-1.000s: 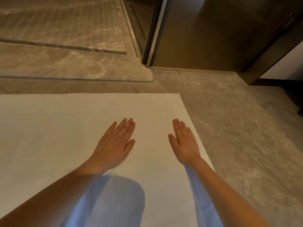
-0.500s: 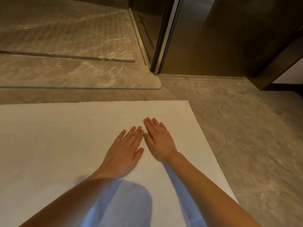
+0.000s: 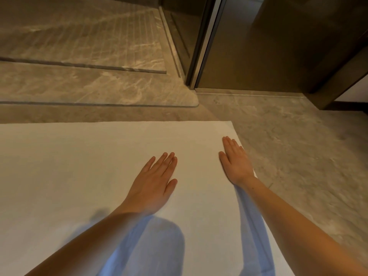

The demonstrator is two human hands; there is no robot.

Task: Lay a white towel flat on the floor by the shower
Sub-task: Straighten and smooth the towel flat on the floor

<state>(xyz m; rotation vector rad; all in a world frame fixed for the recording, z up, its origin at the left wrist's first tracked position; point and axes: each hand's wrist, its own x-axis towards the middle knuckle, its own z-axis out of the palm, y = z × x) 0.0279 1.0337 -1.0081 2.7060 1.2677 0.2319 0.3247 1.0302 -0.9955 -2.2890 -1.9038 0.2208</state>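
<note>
A white towel [image 3: 79, 176] lies spread flat on the marble floor, its far edge running parallel to the raised shower step [image 3: 99, 92]. My left hand [image 3: 153, 182] rests palm down near the towel's middle, fingers together and straight. My right hand [image 3: 236, 160] lies palm down at the towel's right edge, close to its far right corner. Neither hand holds anything. The towel's left part runs out of view.
The shower floor [image 3: 79, 36] lies beyond the step, with a glass door frame [image 3: 201, 46] at its right. A dark brown wall panel [image 3: 268, 46] stands behind the bare marble floor [image 3: 298, 156] to the towel's right.
My right hand has slid rightward from beside my left hand out to the towel's right edge. My left hand has stayed in place.
</note>
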